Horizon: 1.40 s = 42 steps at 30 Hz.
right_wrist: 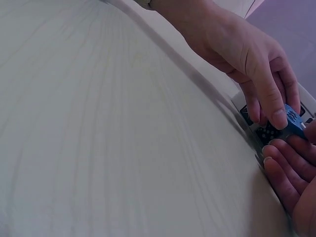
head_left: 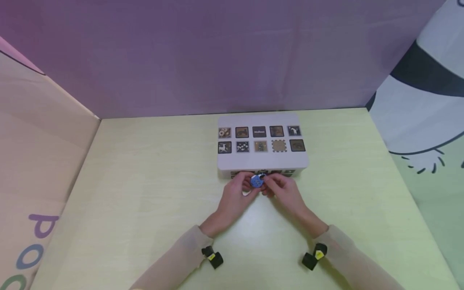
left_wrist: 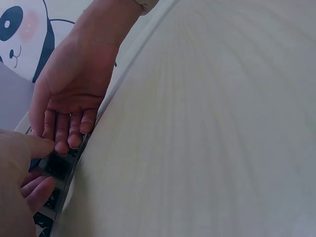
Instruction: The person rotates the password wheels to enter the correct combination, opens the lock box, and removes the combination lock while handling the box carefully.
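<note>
A small round blue padlock (head_left: pixel 256 181) is held just in front of the white box (head_left: pixel 262 161). My left hand (head_left: pixel 233 198) grips its body between thumb and fingers; dark marks show on the blue face (right_wrist: pixel 292 116) in the right wrist view. The thumb and fingertips of my right hand (head_left: pixel 289 195) pinch the padlock's upper right side, by a thin pale loop. Both hands partly cover the box's front, which carries a row of dark pictures. In the left wrist view the padlock is mostly hidden behind my left hand (left_wrist: pixel 15 163).
The box lid bears two rows of small square pictures. Pale wooden table (head_left: pixel 156 173) surrounds the box. A purple wall panel (head_left: pixel 232 60) rises behind, with printed panels at both sides. A small black device sits on each wrist.
</note>
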Motion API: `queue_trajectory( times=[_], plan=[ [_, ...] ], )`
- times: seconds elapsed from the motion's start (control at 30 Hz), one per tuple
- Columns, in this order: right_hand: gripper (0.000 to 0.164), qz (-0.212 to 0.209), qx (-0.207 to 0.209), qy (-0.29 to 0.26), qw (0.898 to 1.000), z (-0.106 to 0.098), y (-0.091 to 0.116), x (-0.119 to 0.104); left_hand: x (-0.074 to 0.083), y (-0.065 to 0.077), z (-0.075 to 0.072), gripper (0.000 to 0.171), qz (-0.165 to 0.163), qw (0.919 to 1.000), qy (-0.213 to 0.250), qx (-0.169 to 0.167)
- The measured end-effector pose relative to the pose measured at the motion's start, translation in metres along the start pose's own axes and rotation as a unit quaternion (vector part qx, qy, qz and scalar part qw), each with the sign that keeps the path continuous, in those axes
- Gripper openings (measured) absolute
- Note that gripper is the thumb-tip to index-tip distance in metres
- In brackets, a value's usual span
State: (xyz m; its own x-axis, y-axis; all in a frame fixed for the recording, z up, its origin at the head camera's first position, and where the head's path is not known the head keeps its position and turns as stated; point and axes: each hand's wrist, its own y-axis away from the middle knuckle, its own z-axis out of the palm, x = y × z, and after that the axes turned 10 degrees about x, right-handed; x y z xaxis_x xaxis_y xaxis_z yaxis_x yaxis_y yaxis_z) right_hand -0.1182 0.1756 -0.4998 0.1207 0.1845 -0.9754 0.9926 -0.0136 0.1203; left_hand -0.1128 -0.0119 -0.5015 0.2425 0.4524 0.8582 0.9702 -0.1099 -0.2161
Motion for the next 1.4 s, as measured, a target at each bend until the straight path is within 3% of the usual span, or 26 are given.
queue_trajectory(
  times=[0.37, 0.87, 1.4],
  plan=[
    [0.027, 0.006, -0.002, -0.011, 1.0, -0.0009, 0.0012, 0.0003, 0.0006, 0.001, 0.0008, 0.038, 0.03, 0.9992, -0.027, 0.006],
    [0.028, 0.014, 0.001, -0.021, 1.0, -0.0004, -0.0004, 0.0019, 0.0017, 0.0008, -0.0004, 0.038, 0.046, 0.998, -0.042, 0.011],
    [0.028, 0.025, 0.004, -0.019, 0.999, 0.0011, -0.0009, 0.0023, 0.0014, 0.0008, -0.0016, 0.037, 0.038, 0.9985, -0.038, 0.004]
  ],
)
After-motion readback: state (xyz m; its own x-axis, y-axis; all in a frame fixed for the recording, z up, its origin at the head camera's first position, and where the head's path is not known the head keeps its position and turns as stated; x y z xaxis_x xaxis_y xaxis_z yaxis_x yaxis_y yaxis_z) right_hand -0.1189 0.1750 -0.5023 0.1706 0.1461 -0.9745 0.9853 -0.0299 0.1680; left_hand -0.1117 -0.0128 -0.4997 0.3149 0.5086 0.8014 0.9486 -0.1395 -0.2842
